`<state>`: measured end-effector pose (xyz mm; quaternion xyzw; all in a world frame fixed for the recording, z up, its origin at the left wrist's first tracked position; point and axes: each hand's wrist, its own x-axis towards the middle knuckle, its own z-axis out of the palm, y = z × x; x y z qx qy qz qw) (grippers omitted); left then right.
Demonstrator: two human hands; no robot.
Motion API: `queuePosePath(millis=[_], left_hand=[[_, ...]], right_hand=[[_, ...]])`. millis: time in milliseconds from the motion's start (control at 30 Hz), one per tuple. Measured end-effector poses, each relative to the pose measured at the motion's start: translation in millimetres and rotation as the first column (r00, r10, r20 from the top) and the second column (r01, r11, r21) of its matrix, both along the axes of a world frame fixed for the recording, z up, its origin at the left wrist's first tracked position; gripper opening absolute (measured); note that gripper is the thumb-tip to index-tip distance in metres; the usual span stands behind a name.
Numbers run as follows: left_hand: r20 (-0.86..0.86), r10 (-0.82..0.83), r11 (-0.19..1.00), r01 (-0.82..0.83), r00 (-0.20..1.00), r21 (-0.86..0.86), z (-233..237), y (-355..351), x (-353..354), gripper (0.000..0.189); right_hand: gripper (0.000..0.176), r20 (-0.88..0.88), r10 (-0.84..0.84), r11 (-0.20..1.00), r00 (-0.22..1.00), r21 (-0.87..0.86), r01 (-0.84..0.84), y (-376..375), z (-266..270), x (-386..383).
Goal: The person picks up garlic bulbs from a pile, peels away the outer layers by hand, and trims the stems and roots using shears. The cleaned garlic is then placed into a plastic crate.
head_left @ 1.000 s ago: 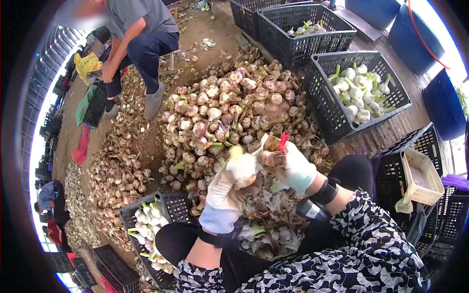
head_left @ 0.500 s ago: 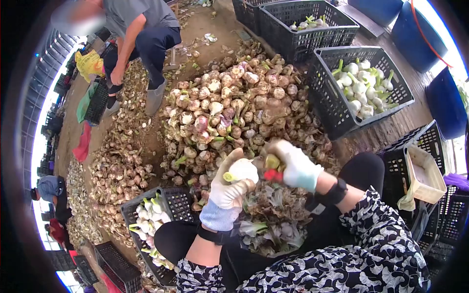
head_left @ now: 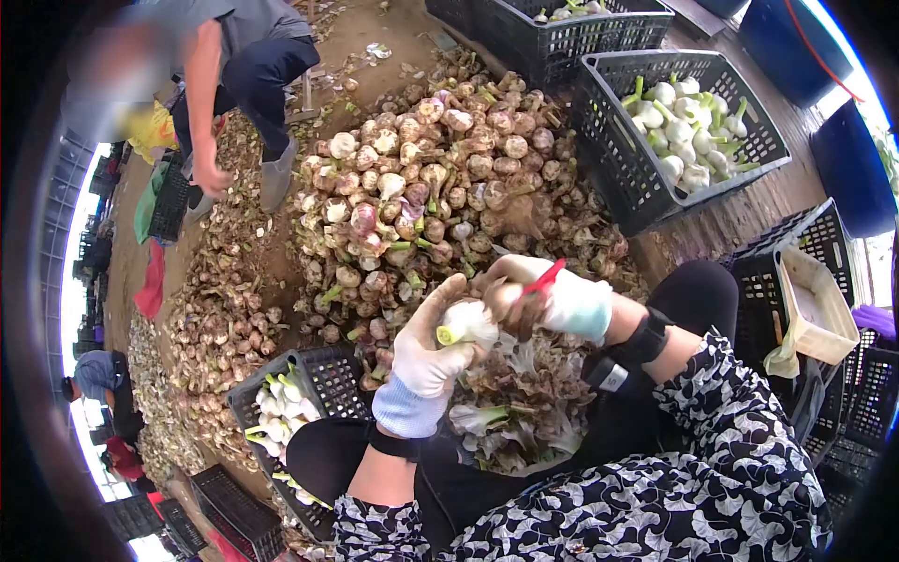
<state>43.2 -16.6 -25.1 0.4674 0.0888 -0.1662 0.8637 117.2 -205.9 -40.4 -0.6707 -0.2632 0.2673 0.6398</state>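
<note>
My left hand [head_left: 426, 356], in a white glove soiled at the fingertips, is closed around a white garlic bulb [head_left: 468, 323] with its cut green stem end facing left. Against the bulb's right side is my right hand [head_left: 562, 300], also gloved, its fingers curled around a small tool with a red handle [head_left: 546, 276]. The tool's working end is hidden and blurred. Below both hands, a heap of loose garlic skins [head_left: 524, 393] lies in my lap. Just beyond them rises a large pile of unpeeled garlic bulbs [head_left: 421, 178].
Black crates hold cleaned garlic at the upper right [head_left: 599, 140] and by my left knee [head_left: 342, 379]. A cream plastic tub [head_left: 819, 309] sits on a crate at right, near blue barrels [head_left: 796, 56]. Another person [head_left: 253, 66] sits at the upper left beside more garlic.
My right hand has come left to the bulb and turned, so the red handle now points up. The other person's hand has moved lower. The view has shifted slightly.
</note>
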Motion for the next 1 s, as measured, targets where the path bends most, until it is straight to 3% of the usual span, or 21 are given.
queuePosePath(millis=[33,67,133,167,233,300,333,367,400,433,567,633,667,700,767,867,933,1000], left_hand=[[-0.030,-0.009,1.000,0.008,0.999,-0.025,-0.4,-1.5,0.8,0.072],[-0.010,-0.016,0.992,0.014,1.000,-0.129,-0.3,0.4,0.9,0.071],[0.012,-0.017,0.990,0.018,1.000,-0.142,-9.1,7.0,1.1,0.071],[0.037,-0.015,0.987,0.020,0.999,-0.157,-11.9,8.9,2.0,0.070],[0.005,0.019,0.995,-0.018,1.000,-0.095,-5.7,4.3,2.3,0.070],[-0.033,0.060,0.998,-0.060,0.998,-0.017,-5.7,1.9,1.9,0.066],[-0.036,0.058,0.998,-0.059,0.998,-0.017,-3.7,-0.7,1.2,0.066],[-0.047,0.058,0.998,-0.057,0.997,0.014,-0.7,-3.7,0.4,0.064],[-0.057,0.058,0.997,-0.055,0.997,0.045,0.8,-5.1,-0.1,0.062],[-0.058,0.055,0.998,-0.052,0.997,0.046,-0.5,-3.9,-0.8,0.062],[-0.040,0.041,0.998,-0.042,0.998,-0.043,-7.5,5.6,-2.7,0.061],[-0.045,0.156,0.987,-0.154,0.987,0.054,-5.2,-1.7,-2.4,0.061],[-0.046,0.161,0.986,-0.158,0.986,0.052,-3.5,-5.0,-3.1,0.061],[-0.040,0.190,0.976,-0.184,0.981,0.119,-1.4,-8.0,-3.6,0.061],[-0.033,0.217,0.961,-0.207,0.976,0.186,-1.6,-8.4,-3.9,0.061],[-0.062,0.200,0.953,-0.179,0.978,0.243,-8.1,-1.8,-3.7,0.061],[-0.081,0.078,0.997,-0.078,0.994,0.007,-10.2,4.3,-4.0,0.063],[-0.087,0.067,0.997,-0.070,0.994,-0.042,-10.6,2.5,-3.0,0.065]], right_hand=[[0.038,0.258,-0.018,0.984,0.966,-0.166,0.062,5.1,0.9,-1.9],[0.038,0.257,-0.018,0.984,0.966,-0.166,0.062,4.0,-0.3,-0.8],[0.026,-0.103,-0.070,0.995,0.992,-0.077,0.063,0.4,-3.2,2.2],[0.021,-0.324,-0.105,0.995,0.940,-0.040,0.097,-3.6,-0.9,3.4],[0.016,-0.198,-0.136,0.991,0.971,-0.015,0.135,-4.9,4.9,6.4],[0.017,0.097,-0.038,0.999,0.995,0.014,0.037,-4.1,-1.9,5.2],[0.019,-0.006,-0.017,0.995,1.000,-0.097,0.016,2.4,-9.8,1.4],[0.025,-0.603,0.258,0.872,0.755,0.481,0.086,8.2,-34.5,0.1],[0.028,-0.366,0.050,0.991,0.929,0.133,-0.001,8.3,-12.8,-0.7],[0.032,-0.027,-0.048,0.969,0.998,-0.242,0.040,7.3,9.3,-1.1],[0.039,-0.180,-0.100,0.983,0.979,-0.170,0.069,3.9,-3.1,0.4],[0.037,0.034,-0.128,0.978,0.991,-0.159,0.132,4.6,4.3,-3.7],[0.031,0.180,-0.100,0.954,0.979,-0.262,0.146,3.8,11.4,-7.6],[0.027,0.349,-0.144,0.971,0.926,-0.132,0.201,7.0,7.6,-12.2],[0.024,0.439,-0.168,0.935,0.883,-0.212,0.283,9.6,7.3,-20.9],[0.021,0.470,-0.162,0.943,0.868,-0.186,0.276,10.8,6.9,-20.4],[0.021,0.452,-0.153,0.932,0.879,-0.230,0.281,8.6,0.5,-13.5],[0.018,0.449,-0.138,0.930,0.883,-0.248,0.272,5.6,-9.9,-6.6]])
